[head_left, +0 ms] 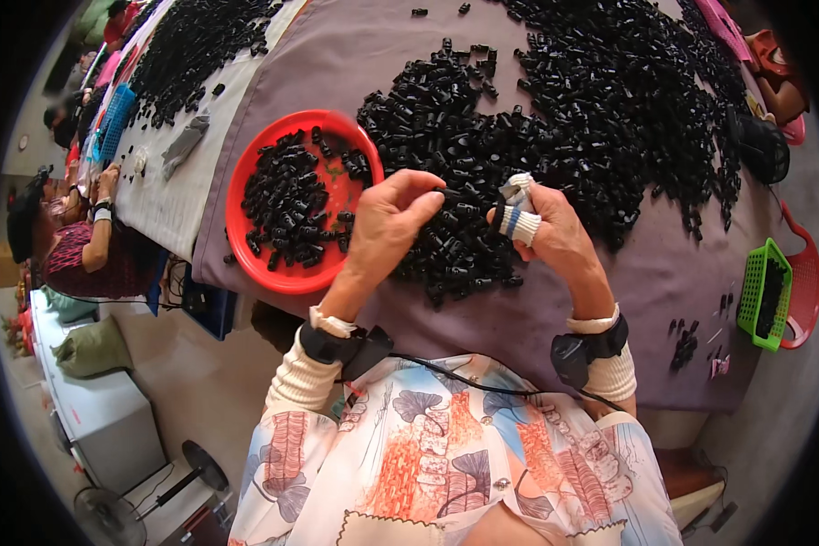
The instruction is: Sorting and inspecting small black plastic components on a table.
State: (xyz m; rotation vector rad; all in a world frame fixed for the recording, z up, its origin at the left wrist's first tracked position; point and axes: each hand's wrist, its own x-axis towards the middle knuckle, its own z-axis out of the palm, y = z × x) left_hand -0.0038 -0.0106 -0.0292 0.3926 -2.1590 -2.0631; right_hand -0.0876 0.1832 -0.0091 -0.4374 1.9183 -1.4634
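Note:
A wide heap of small black plastic parts (555,118) covers much of the grey-mauve cloth before me. My left hand (389,223) is over the heap's near left side, thumb and forefinger pinched together; whatever lies between the tips is too small to make out. To its right, my right hand (555,227) is closed, with white, blue-striped finger wraps (520,224) and a bit of grey material on its fingers. A dark end pokes out beside the wraps, seemingly one of the black parts. Left of my left hand stands a round red basin (238,223), partly filled with similar parts.
A green basket (749,305) with black pieces and a red basket (805,282) are at the right edge. Loose parts (684,346) lie near the table's right corner. At another table on the left, a person (86,237) works beside another black heap (187,55).

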